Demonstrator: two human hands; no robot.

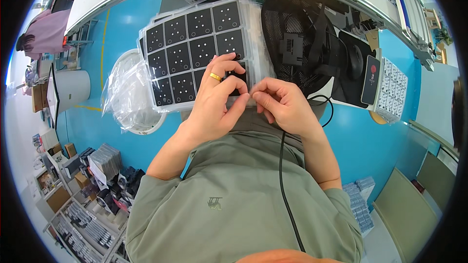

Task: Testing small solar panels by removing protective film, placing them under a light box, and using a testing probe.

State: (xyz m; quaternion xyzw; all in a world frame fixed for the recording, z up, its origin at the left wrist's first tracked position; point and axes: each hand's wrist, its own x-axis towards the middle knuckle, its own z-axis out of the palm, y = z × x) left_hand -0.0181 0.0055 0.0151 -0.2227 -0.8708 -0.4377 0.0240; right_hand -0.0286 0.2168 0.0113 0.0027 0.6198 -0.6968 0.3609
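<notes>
While the sheet (pixel 168 107) lies in front of my waist, its black squares (pixel 200 22) fill every pocket I can see, so that much looks done. My left hand (pixel 214 101) covers part of the bottom row; its thumb and index curl toward each other, and I can't tell whether they meet. My right hand (pixel 286 104) has thumb and index pinched together by the sheet's lower right corner, though anything between them is too small to make out. That corner seems in hand; what is left there I can't judge.

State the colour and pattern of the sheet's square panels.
Black panels with small pale dots, shown in the head view.
</notes>
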